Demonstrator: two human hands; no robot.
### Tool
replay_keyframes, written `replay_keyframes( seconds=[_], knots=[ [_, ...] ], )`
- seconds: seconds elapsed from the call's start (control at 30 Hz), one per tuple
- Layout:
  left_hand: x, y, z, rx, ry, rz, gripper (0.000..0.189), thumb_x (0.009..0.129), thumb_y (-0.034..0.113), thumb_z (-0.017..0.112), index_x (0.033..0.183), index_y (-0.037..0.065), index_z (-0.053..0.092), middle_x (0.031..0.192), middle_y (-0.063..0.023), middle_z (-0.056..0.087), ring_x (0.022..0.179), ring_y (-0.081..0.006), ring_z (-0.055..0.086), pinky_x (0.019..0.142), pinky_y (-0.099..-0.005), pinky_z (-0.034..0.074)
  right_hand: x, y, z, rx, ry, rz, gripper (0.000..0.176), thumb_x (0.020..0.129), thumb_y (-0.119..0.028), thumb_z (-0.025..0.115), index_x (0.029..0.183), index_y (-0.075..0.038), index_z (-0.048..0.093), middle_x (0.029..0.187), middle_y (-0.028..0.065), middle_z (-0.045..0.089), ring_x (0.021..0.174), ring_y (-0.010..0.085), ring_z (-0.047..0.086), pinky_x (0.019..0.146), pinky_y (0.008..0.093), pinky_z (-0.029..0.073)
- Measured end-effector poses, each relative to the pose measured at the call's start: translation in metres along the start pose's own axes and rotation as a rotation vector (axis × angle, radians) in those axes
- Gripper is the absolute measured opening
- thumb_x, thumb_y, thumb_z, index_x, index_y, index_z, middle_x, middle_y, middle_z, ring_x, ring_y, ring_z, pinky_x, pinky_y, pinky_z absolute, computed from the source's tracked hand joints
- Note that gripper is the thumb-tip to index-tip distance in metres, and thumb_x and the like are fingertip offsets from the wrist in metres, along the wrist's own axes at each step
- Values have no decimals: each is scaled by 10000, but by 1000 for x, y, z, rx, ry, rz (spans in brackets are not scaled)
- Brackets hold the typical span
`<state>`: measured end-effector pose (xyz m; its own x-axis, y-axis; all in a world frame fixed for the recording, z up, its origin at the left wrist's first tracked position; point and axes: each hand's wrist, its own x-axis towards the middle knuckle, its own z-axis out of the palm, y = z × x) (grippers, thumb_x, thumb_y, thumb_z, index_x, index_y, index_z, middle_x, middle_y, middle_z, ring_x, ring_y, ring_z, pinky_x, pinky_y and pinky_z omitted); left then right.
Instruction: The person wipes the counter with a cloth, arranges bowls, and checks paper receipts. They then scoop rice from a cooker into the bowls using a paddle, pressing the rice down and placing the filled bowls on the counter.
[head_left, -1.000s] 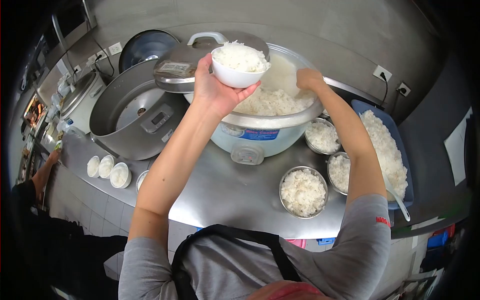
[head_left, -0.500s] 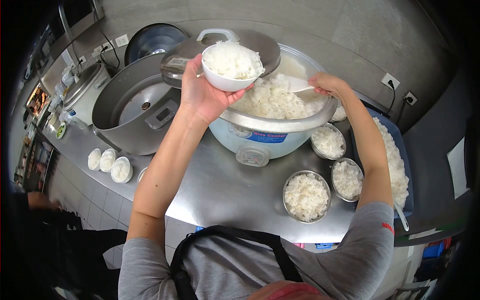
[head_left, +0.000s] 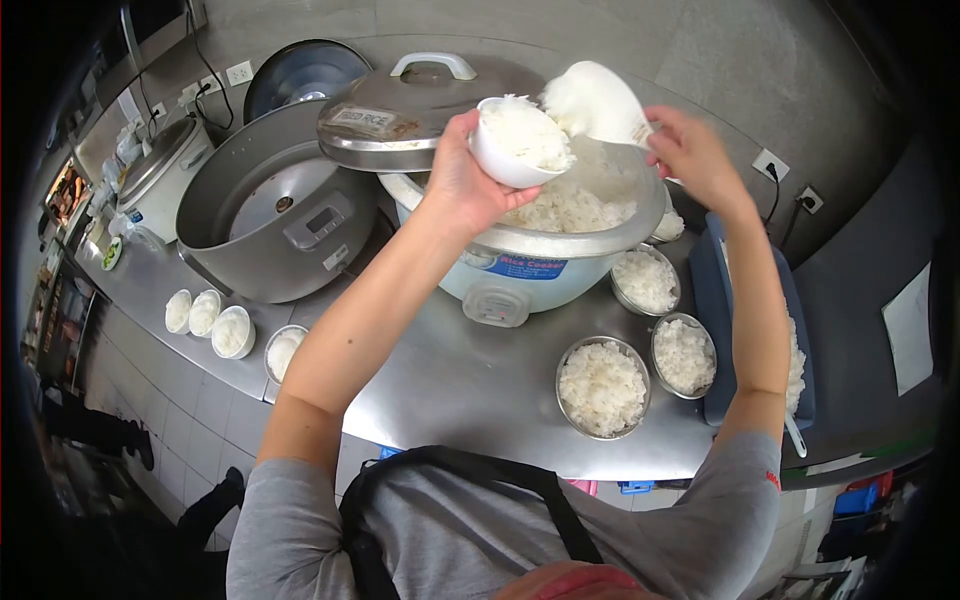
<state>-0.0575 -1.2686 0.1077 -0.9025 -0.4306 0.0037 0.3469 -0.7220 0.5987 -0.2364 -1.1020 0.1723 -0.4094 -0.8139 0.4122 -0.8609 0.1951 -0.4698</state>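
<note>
My left hand (head_left: 468, 185) cups a white bowl (head_left: 503, 165) from below and tilts it to the right. Cooked rice (head_left: 528, 132) fills it. In my right hand (head_left: 690, 150) is a white rice paddle (head_left: 600, 105), its blade raised beside the bowl's right rim, with rice at the blade's left edge. The hand is slightly blurred. Under both hands stands a large light-blue rice cooker (head_left: 530, 285) with rice inside. Its metal lid (head_left: 430, 105), labelled fried rice, rests at the cooker's left rear side.
Metal bowls of rice (head_left: 603, 388) stand right of the cooker, beside a blue tub (head_left: 712, 270) of rice. A grey open cooker (head_left: 270, 225) sits at left. Several small white cups of rice (head_left: 233, 332) line the front left edge of the steel counter (head_left: 450, 400).
The paddle has come up out of the cooker to the bowl in my right hand. My left hand has moved right and tilted the bowl.
</note>
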Motion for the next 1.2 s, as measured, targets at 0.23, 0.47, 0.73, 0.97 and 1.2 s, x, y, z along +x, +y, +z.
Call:
replay_keyframes(
  seconds=[0.23, 0.47, 0.73, 0.97, 1.2],
  knots=[
    [-5, 10, 4, 58, 25, 32, 575, 784, 467, 448, 1249, 128, 422, 1274, -120, 451, 1182, -312, 419, 946, -514, 325, -36, -40, 52, -380, 99, -491, 425, 738, 24, 503, 1151, -70, 544, 797, 148, 611, 727, 328, 596, 639, 384, 474],
    [-53, 51, -28, -95, -58, 206, 525, 782, 469, 435, 1204, 156, 451, 1255, -104, 469, 1144, -304, 445, 883, -539, 342, 54, -53, 23, 385, -213, -228, 406, 862, -180, 516, 1230, -11, 480, 687, -31, 484, 543, 31, 404, 475, 172, 315],
    [-165, 64, -75, -142, 146, 421, 576, 777, 486, 475, 1248, 163, 406, 1258, -90, 467, 1124, -294, 470, 858, -505, 383, 257, 21, 162, -346, 17, -330, 337, 825, -273, 568, 1003, 12, 587, 775, 158, 609, 708, 236, 580, 658, 358, 447],
    [-253, 60, -129, -177, 204, 600, 651, 795, 490, 470, 1325, 137, 337, 1343, -138, 391, 1202, -348, 406, 927, -552, 332, 279, 7, 198, -100, -187, -351, 468, 783, -318, 624, 1123, -4, 553, 948, 173, 629, 867, 269, 596, 780, 376, 444],
    [-330, 52, -168, -178, 351, 708, 656, 819, 418, 480, 1363, 111, 279, 1399, -181, 285, 1264, -409, 291, 951, -546, 332, 201, 11, 130, -102, -187, 0, 302, 786, -237, 620, 994, -18, 597, 802, 101, 625, 732, 193, 562, 691, 347, 422]
  ],
)
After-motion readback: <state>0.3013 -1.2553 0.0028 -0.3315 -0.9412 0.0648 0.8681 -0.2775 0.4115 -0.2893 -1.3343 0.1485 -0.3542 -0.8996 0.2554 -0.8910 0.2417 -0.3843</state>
